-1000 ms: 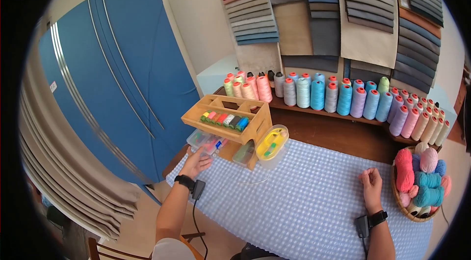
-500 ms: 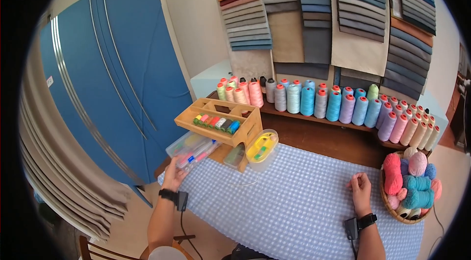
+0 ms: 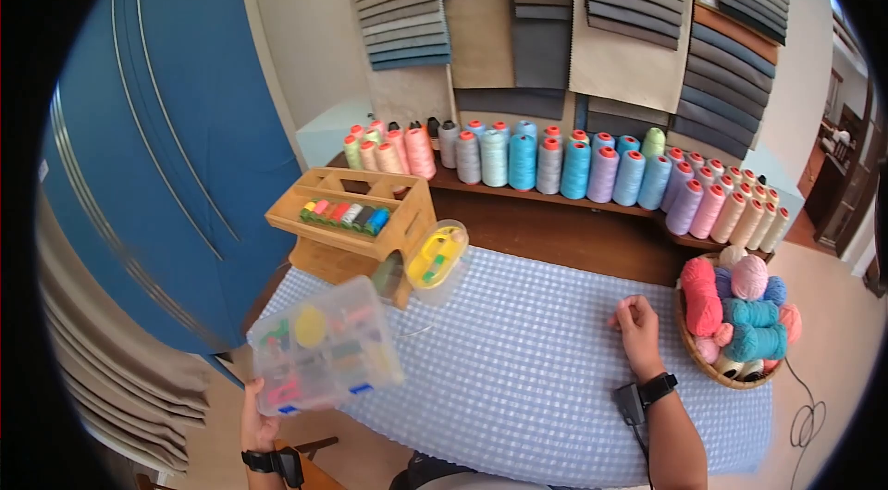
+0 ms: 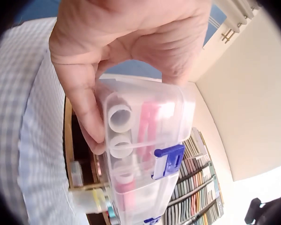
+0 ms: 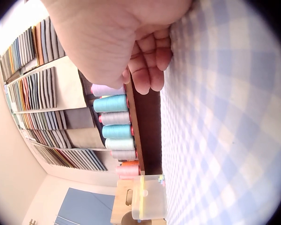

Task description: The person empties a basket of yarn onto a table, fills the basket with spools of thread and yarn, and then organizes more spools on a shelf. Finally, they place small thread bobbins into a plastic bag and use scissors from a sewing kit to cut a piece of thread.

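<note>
My left hand [image 3: 261, 421] grips a clear plastic compartment box [image 3: 326, 353] by its near left corner and holds it tilted over the left edge of the cloth. Red, green and yellow items show through its lid. In the left wrist view, fingers and thumb clasp opposite faces of the box [image 4: 147, 136]; a blue latch [image 4: 169, 161] and white and pink contents face the camera. My right hand [image 3: 639, 333] rests at the checked cloth [image 3: 527, 360], fingers loosely curled. Nothing shows in its grasp in the right wrist view, where the right hand [image 5: 117, 37] hangs beside the cloth.
A wooden organizer [image 3: 407, 222] with small coloured spools stands behind the box, beside a yellow-lidded container [image 3: 437, 259]. On the right is a basket [image 3: 689, 328] of yarn balls. Thread cones [image 3: 523, 162] line the back shelf beneath hanging fabric swatches [image 3: 638, 0].
My left hand has drawn the compartment box out from under the wooden organizer, lifting it leftward and toward me. My right hand keeps its place by the basket while the head view turns right.
</note>
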A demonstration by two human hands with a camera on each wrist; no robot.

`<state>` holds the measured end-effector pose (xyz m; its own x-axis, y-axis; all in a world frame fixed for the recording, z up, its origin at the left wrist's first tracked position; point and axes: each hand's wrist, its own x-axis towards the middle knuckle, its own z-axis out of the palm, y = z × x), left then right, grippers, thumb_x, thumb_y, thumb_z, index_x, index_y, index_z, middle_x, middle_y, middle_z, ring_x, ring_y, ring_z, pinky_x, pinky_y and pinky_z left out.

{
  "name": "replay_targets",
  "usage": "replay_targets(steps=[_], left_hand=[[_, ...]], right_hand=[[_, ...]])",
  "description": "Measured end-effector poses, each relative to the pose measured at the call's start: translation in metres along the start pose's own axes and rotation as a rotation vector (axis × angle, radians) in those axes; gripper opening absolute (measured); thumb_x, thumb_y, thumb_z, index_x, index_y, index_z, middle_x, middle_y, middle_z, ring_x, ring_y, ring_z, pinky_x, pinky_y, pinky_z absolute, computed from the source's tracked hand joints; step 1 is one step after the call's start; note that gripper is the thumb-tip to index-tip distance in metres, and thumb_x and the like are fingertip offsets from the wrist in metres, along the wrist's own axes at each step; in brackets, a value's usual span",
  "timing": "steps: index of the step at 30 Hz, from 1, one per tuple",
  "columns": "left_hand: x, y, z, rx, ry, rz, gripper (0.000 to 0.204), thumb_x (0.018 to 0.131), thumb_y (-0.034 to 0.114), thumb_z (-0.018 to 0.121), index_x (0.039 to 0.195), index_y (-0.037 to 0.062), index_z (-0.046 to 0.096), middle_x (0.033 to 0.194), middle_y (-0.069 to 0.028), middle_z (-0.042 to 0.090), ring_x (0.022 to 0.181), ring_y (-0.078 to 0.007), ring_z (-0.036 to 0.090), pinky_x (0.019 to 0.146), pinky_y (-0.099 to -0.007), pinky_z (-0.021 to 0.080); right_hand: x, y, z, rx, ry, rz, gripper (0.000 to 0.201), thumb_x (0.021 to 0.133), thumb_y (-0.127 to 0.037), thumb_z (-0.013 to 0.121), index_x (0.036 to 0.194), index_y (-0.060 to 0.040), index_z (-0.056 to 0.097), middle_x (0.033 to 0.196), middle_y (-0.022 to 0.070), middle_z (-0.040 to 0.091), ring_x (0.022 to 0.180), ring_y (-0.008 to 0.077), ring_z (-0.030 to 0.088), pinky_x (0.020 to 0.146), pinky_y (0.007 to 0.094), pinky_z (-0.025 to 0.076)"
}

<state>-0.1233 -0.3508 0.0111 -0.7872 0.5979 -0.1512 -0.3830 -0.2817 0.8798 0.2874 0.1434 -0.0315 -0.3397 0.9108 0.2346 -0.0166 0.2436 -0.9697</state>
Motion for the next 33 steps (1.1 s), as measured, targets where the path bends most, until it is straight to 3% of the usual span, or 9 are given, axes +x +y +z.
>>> replay_targets(steps=[2, 4, 9, 12, 15, 21, 26, 30, 33], left_hand=[[0.000, -0.019, 0.027, 0.004, -0.087, -0.029, 0.054, 0.093, 0.028, 0.062, 0.138, -0.0019, 0.052, 0.131, -0.0153, 0.064, 0.117, -0.0294, 0.063, 0.100, -0.0429, 0.053], [-0.008, -0.028, 0.098, 0.033, -0.263, -0.057, 0.055, 0.093, 0.025, 0.061, 0.139, -0.0037, 0.052, 0.131, -0.0145, 0.064, 0.118, -0.0266, 0.062, 0.102, -0.0398, 0.050], [0.020, -0.061, 0.206, 0.124, -0.616, -0.287, 0.050, 0.099, 0.024, 0.055, 0.140, -0.0031, 0.051, 0.135, -0.0118, 0.060, 0.122, -0.0221, 0.059, 0.103, -0.0373, 0.049], [0.050, -0.081, 0.255, 0.147, -0.786, -0.308, 0.045, 0.102, 0.024, 0.052, 0.140, 0.0011, 0.052, 0.136, -0.0093, 0.059, 0.123, -0.0196, 0.059, 0.100, -0.0365, 0.052], [0.080, -0.103, 0.286, 0.181, -0.902, -0.348, 0.041, 0.104, 0.025, 0.049, 0.140, 0.0055, 0.053, 0.135, -0.0070, 0.059, 0.123, -0.0172, 0.059, 0.099, -0.0359, 0.053], [0.106, -0.131, 0.301, 0.233, -0.996, -0.429, 0.041, 0.108, 0.029, 0.047, 0.144, 0.0101, 0.050, 0.135, -0.0056, 0.059, 0.123, -0.0163, 0.060, 0.098, -0.0363, 0.054], [0.104, -0.130, 0.293, 0.264, -0.974, -0.463, 0.044, 0.109, 0.030, 0.046, 0.149, 0.0107, 0.045, 0.138, -0.0073, 0.058, 0.124, -0.0166, 0.060, 0.099, -0.0379, 0.054], [0.098, -0.135, 0.298, 0.313, -0.951, -0.272, 0.047, 0.109, 0.025, 0.049, 0.151, 0.0070, 0.041, 0.143, -0.0093, 0.055, 0.125, -0.0171, 0.060, 0.103, -0.0365, 0.050], [0.109, -0.143, 0.291, 0.443, -0.972, -0.102, 0.054, 0.106, 0.023, 0.055, 0.153, 0.0048, 0.037, 0.146, -0.0106, 0.051, 0.129, -0.0209, 0.056, 0.106, -0.0354, 0.047]], right_hand=[[0.000, -0.005, 0.000, -0.009, 0.012, 0.007, 0.017, 0.104, -0.019, 0.060, 0.097, -0.0032, 0.058, 0.081, 0.0010, 0.064, 0.074, 0.0088, 0.062, 0.069, 0.0238, 0.049], [0.001, -0.011, -0.004, -0.050, -0.087, 0.047, 0.021, 0.104, -0.023, 0.059, 0.099, -0.0028, 0.060, 0.083, 0.0027, 0.067, 0.078, 0.0096, 0.063, 0.072, 0.0249, 0.050], [-0.011, -0.058, -0.006, -0.148, -0.262, 0.053, 0.033, 0.107, -0.035, 0.053, 0.103, -0.0032, 0.062, 0.090, 0.0037, 0.068, 0.083, 0.0108, 0.064, 0.075, 0.0263, 0.051], [-0.025, -0.085, -0.016, -0.076, -0.271, 0.203, 0.053, 0.111, -0.045, 0.035, 0.119, 0.0005, 0.061, 0.101, 0.0095, 0.069, 0.084, 0.0156, 0.066, 0.078, 0.0314, 0.057], [-0.036, -0.100, -0.026, -0.093, -0.260, 0.328, 0.056, 0.110, -0.046, 0.035, 0.120, 0.0035, 0.061, 0.096, 0.0086, 0.067, 0.084, 0.0159, 0.065, 0.076, 0.0319, 0.058], [-0.044, -0.074, -0.036, -0.138, -0.198, 0.310, 0.051, 0.107, -0.042, 0.048, 0.109, 0.0064, 0.064, 0.098, 0.0110, 0.068, 0.079, 0.0150, 0.065, 0.067, 0.0290, 0.058], [-0.048, -0.074, -0.030, -0.424, -0.190, 0.274, 0.050, 0.105, -0.040, 0.055, 0.089, 0.0064, 0.065, 0.072, 0.0092, 0.066, 0.061, 0.0160, 0.066, 0.058, 0.0286, 0.053], [-0.048, -0.072, -0.028, -0.534, -0.203, 0.270, 0.054, 0.104, -0.042, 0.055, 0.081, 0.0056, 0.063, 0.064, 0.0099, 0.064, 0.056, 0.0174, 0.065, 0.056, 0.0299, 0.052], [-0.049, -0.074, -0.027, -0.634, -0.220, 0.286, 0.049, 0.101, -0.041, 0.061, 0.093, 0.0072, 0.065, 0.077, 0.0151, 0.069, 0.067, 0.0219, 0.070, 0.063, 0.0333, 0.055]])
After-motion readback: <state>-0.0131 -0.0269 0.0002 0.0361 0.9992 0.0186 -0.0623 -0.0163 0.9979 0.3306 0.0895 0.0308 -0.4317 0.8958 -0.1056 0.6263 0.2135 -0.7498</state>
